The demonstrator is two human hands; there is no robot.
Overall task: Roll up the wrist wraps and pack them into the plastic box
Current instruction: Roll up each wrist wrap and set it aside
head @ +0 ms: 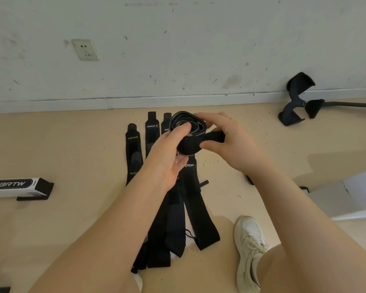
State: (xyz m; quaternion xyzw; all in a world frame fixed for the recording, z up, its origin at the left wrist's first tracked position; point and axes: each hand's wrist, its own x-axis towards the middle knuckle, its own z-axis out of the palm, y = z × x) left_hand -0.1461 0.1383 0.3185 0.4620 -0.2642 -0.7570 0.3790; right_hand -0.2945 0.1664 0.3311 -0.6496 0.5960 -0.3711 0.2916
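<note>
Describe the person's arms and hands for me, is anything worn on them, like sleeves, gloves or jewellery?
Both forearms are bare as far as the view shows, with no sleeves, gloves or watch. The left hand wears nothing visible. The right hand has a thin gold-coloured ring on one finger. No markings show on either arm.

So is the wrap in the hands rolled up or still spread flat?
Mostly rolled: the wrist wrap shows coiled layers, with a short tail between the right hand fingers.
</note>
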